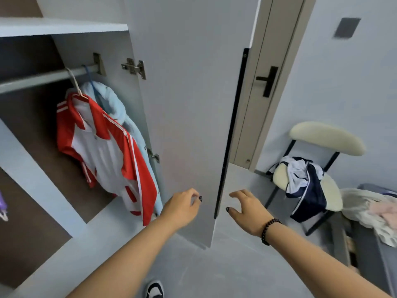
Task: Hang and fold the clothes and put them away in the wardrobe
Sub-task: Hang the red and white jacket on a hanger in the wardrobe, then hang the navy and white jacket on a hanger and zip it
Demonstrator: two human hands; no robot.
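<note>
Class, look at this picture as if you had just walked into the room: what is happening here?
A person stands at an open wardrobe door, both hands near its free edge and holding nothing. The left hand is by the door's inner face, the right hand just past the edge; whether either touches it is unclear. A red and white shirt and a pale blue garment hang on the rail. More clothes lie on the chair.

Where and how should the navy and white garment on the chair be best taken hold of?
Probably at the bunched white part of the navy and white garment on top of the seat of the chair, coming from above and the front. The backrest blocks the far side, and the navy part hangs loosely over the seat edge.
</note>
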